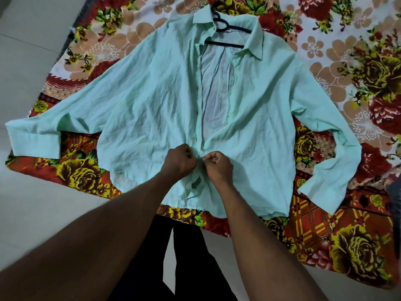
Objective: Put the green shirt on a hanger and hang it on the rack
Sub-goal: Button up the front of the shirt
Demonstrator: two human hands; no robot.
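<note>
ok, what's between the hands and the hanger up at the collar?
Head view: the green shirt's open front. Between the hands, left and right, and the hanger, the two front edges gape, showing the pale inside of the back panel; nothing else lies there.

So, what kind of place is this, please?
Probably a room at home, though little of it shows. The green shirt, with a hanger in its collar, lies on a flowered sheet spread over a pale tiled floor.

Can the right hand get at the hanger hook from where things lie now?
Probably yes: the hanger hook lies bare above the collar of the green shirt, nothing over it, though the right hand is pinching the placket.
</note>
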